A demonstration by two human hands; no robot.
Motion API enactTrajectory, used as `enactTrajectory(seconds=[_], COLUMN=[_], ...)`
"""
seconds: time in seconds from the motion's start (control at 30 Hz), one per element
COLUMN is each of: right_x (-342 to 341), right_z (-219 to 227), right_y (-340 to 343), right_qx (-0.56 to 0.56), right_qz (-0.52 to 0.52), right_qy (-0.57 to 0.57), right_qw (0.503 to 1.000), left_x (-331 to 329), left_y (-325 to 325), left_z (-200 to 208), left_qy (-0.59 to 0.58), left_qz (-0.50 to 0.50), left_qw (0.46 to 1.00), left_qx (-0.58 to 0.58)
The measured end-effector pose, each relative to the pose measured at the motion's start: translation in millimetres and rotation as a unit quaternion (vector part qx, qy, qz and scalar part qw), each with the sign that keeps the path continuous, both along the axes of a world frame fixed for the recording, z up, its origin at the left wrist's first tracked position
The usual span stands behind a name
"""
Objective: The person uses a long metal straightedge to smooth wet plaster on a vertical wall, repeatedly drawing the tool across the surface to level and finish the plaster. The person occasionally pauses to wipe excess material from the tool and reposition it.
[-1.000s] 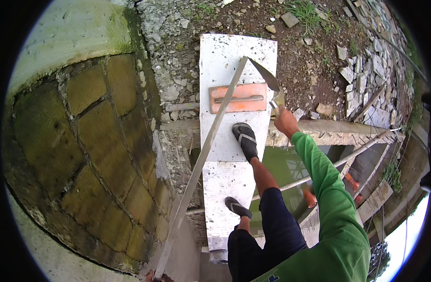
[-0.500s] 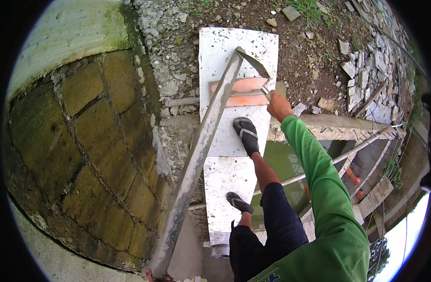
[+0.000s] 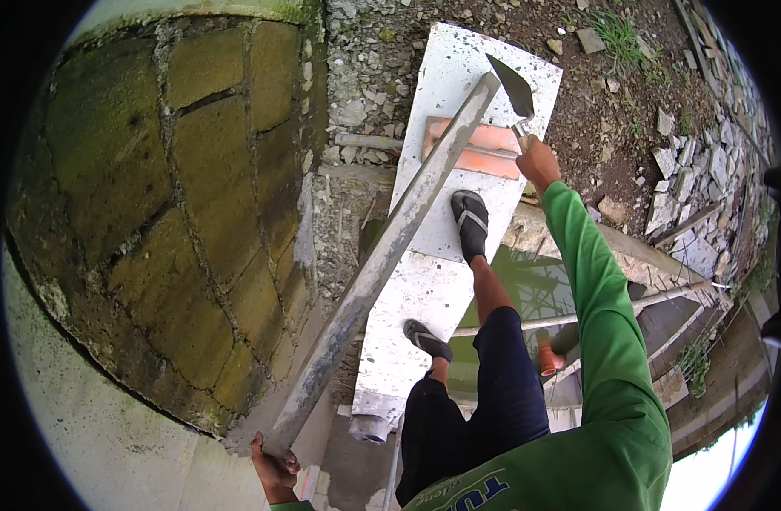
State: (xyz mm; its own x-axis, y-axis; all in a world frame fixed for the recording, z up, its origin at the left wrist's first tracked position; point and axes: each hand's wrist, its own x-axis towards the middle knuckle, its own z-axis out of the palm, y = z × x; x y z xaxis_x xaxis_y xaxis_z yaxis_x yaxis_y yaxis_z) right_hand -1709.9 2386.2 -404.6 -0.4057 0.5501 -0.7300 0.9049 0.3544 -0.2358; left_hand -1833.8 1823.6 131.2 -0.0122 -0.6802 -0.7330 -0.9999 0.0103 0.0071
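Observation:
My right hand [image 3: 539,162] is closed round the handle of a pointed trowel [image 3: 514,88], with its grey metal blade pointing up and left. At the lower left, my left hand [image 3: 275,468] wraps its fingers about the near end of a long, mortar-smeared straightedge bar [image 3: 382,268]. The bar slants away to the upper right and its far end comes close to the trowel blade. Beneath the bar, an orange rectangular piece with a grey strip across it [image 3: 490,149] lies on a white, spattered board [image 3: 441,85]; its exact kind is unclear.
I stand in dark sandals on the white boards. A mossy block wall [image 3: 203,170] rises at left. Right of the boards is greenish water [image 3: 526,277], with a pole [image 3: 569,320] and an orange pipe [image 3: 547,358] nearby. Broken stone slabs [image 3: 675,192] are heaped at far right.
The view has turned, so the boards now slant. My left hand has come into fuller view on the bar's near end. The trowel's blade has swung up, showing its flat face.

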Motion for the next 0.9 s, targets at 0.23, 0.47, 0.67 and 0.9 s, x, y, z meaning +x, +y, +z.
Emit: enactTrajectory(seconds=[0.23, 0.47, 0.67, 0.9], right_x=[60.8, 101.0, 111.4, 128.7], right_z=[246.9, 275.4, 241.1, 313.3], right_y=[-115.5, -177.3, -144.9, -98.9], right_qx=[-0.146, -0.089, -0.036, 0.012], right_qz=[0.232, 0.264, 0.058, 0.376], right_qy=[0.119, 0.063, -0.018, -0.047], right_qw=[0.954, 0.958, 0.998, 0.925], left_x=[6.8, 25.6, 54.2, 112.7], left_y=[34.1, 22.9, 3.3, -18.7], left_z=[29.3, 19.6, 28.0, 154.1], left_qy=[0.087, 0.131, 0.229, 0.449], left_qz=[-0.049, 0.004, -0.175, -0.509], left_qw=[0.995, 0.982, 0.949, 0.734], left_qx=[0.022, 0.132, 0.126, -0.028])
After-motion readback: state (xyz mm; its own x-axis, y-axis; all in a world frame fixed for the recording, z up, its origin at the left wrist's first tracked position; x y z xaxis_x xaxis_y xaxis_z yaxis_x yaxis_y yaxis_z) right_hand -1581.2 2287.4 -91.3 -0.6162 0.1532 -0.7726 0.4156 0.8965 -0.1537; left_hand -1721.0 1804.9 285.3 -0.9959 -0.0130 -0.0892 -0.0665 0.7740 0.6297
